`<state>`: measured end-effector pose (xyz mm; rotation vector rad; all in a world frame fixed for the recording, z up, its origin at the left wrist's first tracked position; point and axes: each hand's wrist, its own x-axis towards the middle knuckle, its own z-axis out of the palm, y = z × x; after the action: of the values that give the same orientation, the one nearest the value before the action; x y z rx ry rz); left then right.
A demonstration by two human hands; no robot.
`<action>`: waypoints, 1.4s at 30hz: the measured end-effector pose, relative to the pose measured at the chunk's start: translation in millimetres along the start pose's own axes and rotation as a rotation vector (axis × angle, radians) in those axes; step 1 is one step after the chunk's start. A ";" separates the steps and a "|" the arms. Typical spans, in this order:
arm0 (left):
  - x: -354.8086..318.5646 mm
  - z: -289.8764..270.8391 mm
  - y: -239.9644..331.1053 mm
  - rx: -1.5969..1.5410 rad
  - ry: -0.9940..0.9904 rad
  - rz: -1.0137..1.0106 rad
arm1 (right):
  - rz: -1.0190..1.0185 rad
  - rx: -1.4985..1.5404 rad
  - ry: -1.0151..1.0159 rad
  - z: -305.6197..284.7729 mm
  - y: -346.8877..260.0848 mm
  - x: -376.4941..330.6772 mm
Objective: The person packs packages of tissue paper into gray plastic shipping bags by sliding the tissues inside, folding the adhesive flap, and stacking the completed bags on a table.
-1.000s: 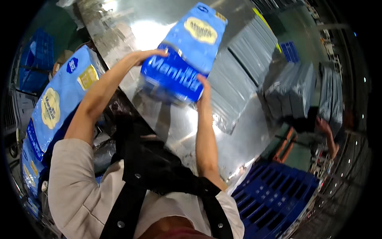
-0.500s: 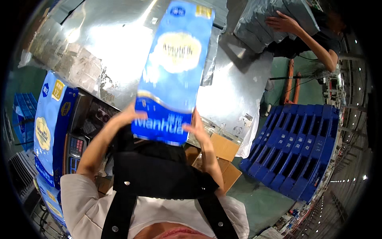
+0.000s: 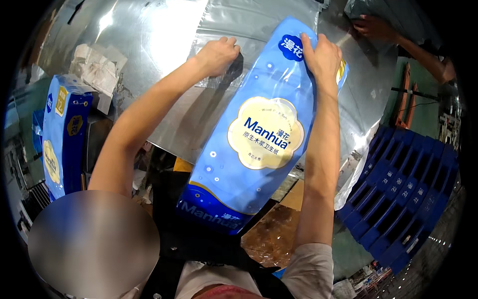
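1. Here's the broad, shiny metal tabletop (image 3: pixel 144 50), filling the upper view, a flat grey plastic sheet (image 3: pixel 249 25) lying across it.
2. Over on the right, a dark-blue slatted plastic pallet (image 3: pixel 398 194) sits beyond the tabletop's edge.
3. Centre stage, the long light-blue plastic-wrapped package (image 3: pixel 249 99) slants, top end over the tabletop, dark-blue bottom end by the black apron (image 3: pixel 167 209).
4. Far left, a partly visible blue plastic-wrapped package (image 3: pixel 52 124) with a yellow label.
5. Right hand (image 3: pixel 323 57): the grip is closed on the central package's top end, thumb on its face.
6. Left hand (image 3: pixel 219 56): fingers curled in at the sheet; whether that grip pinches it, I can't tell.
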<state>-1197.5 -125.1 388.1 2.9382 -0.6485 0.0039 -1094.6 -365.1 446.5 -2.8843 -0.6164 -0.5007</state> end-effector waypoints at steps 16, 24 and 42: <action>-23.6 -81.3 7.0 0.057 0.184 -0.025 | 0.118 0.024 0.008 -27.0 -139.1 -44.8; -136.4 -9.4 26.2 -0.387 0.547 -0.242 | 0.572 0.861 0.296 -13.4 -68.0 -144.7; -240.1 11.6 95.3 -1.559 0.092 -0.919 | 0.047 0.437 -0.461 -86.5 -62.5 -258.8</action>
<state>-1455.6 -111.7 381.4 1.4245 0.5726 -0.2935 -1368.4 -422.7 440.9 -2.5780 -0.6198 0.2891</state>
